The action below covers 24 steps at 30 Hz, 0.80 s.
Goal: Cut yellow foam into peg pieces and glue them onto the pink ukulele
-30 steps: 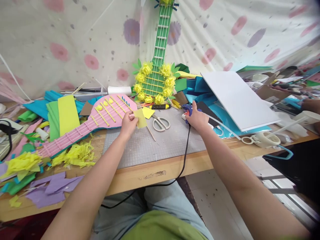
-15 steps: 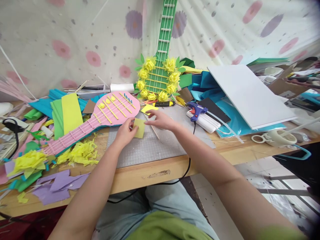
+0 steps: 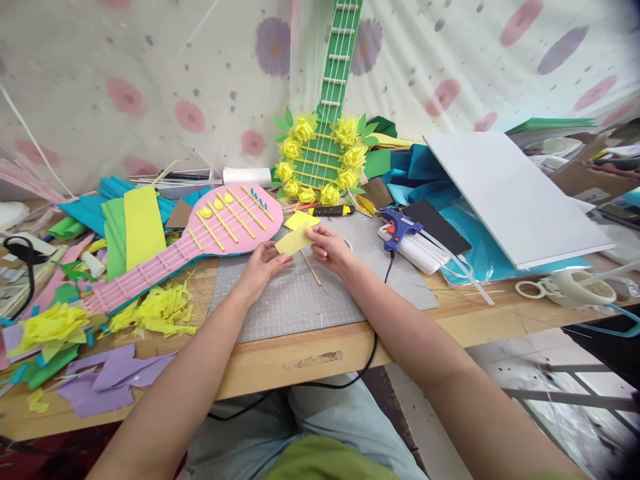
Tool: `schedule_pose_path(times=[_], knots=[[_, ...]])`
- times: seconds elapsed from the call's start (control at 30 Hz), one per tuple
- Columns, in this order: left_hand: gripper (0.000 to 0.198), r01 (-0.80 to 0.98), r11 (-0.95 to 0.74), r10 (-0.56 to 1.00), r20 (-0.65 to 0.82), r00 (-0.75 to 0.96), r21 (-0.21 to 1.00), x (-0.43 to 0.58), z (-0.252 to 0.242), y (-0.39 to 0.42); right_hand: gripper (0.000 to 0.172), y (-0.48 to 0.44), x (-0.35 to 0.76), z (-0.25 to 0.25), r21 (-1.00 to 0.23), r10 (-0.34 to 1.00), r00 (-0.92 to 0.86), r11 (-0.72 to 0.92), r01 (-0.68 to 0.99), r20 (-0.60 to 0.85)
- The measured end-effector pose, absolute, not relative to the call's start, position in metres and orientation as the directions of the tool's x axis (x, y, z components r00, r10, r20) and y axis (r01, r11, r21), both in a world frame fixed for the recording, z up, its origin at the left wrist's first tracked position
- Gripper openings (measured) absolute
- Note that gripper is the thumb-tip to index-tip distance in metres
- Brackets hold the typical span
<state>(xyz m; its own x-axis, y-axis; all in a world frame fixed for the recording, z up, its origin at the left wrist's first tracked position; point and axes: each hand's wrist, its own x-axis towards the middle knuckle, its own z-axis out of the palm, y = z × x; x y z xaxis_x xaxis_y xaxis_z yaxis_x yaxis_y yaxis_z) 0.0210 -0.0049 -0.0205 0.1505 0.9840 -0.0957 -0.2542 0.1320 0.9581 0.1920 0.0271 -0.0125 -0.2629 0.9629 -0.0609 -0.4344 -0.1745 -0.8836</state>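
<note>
A small rectangular piece of yellow paper point(image 3: 292, 242) is pinched at its right end by my right hand point(image 3: 330, 248), whose other fingers are curled. My left hand point(image 3: 261, 270) is by the paper's left end, thumb and fingers apart; whether a fingertip touches the edge I cannot tell. Behind the held piece lies another bright yellow paper piece point(image 3: 301, 221). Beneath my hands is a grey gridded cutting mat point(image 3: 280, 313) with a thin stick point(image 3: 311, 268) on it. To the left rests a pink paper guitar point(image 3: 240, 230) with yellow strips and flowers.
A green guitar point(image 3: 320, 163) ringed with yellow paper flowers leans against the curtain. A yellow-black utility knife point(image 3: 332, 211) and a blue glue gun point(image 3: 400, 227) lie behind. Yellow scraps point(image 3: 155, 308) and purple scraps point(image 3: 107, 383) are at left; a white board point(image 3: 520, 200) and tape roll point(image 3: 590, 288) at right.
The yellow paper has turned from upright to lying slantwise. It has passed from my left hand's pinch to my right hand's, and my left fingers have spread.
</note>
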Motion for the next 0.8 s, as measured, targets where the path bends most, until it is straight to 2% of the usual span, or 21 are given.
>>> schedule_pose_path(times=[0.07, 0.13, 0.23, 0.37, 0.53, 0.67, 0.8], knots=[[0.043, -0.264, 0.257, 0.940, -0.177, 0.292, 0.930, 0.018, -0.016, -0.008, 0.035, 0.026, 0.190, -0.012, -0.874, 0.962, -0.265, -0.183, -0.450, -0.065], [0.044, -0.193, 0.401, 0.847, -0.283, 0.449, 0.895, 0.014, -0.013, -0.011, 0.034, 0.026, 0.189, -0.012, -0.867, 0.965, -0.256, -0.181, -0.464, -0.065], [0.043, -0.153, 0.462, 0.792, -0.328, 0.515, 0.873, 0.010, -0.011, -0.011, 0.033, 0.026, 0.188, -0.013, -0.861, 0.969, -0.238, -0.177, -0.476, -0.068], [0.031, -0.301, 0.378, 0.900, -0.271, 0.342, 0.875, 0.010, -0.010, -0.007, 0.035, 0.027, 0.189, -0.014, -0.865, 0.961, -0.266, -0.195, -0.462, -0.075], [0.012, -0.342, 0.392, 0.920, -0.367, 0.140, 0.854, 0.011, -0.010, -0.001, 0.036, 0.027, 0.192, -0.014, -0.872, 0.943, -0.324, -0.215, -0.440, -0.069], [0.012, -0.342, 0.256, 0.964, -0.266, 0.021, 0.904, 0.011, -0.012, 0.000, 0.036, 0.027, 0.191, -0.016, -0.901, 0.944, -0.327, -0.169, -0.400, -0.032], [0.021, -0.291, 0.123, 0.992, -0.128, 0.004, 0.949, 0.013, -0.014, -0.002, 0.036, 0.026, 0.187, -0.018, -0.948, 0.967, -0.253, -0.052, -0.314, 0.031]])
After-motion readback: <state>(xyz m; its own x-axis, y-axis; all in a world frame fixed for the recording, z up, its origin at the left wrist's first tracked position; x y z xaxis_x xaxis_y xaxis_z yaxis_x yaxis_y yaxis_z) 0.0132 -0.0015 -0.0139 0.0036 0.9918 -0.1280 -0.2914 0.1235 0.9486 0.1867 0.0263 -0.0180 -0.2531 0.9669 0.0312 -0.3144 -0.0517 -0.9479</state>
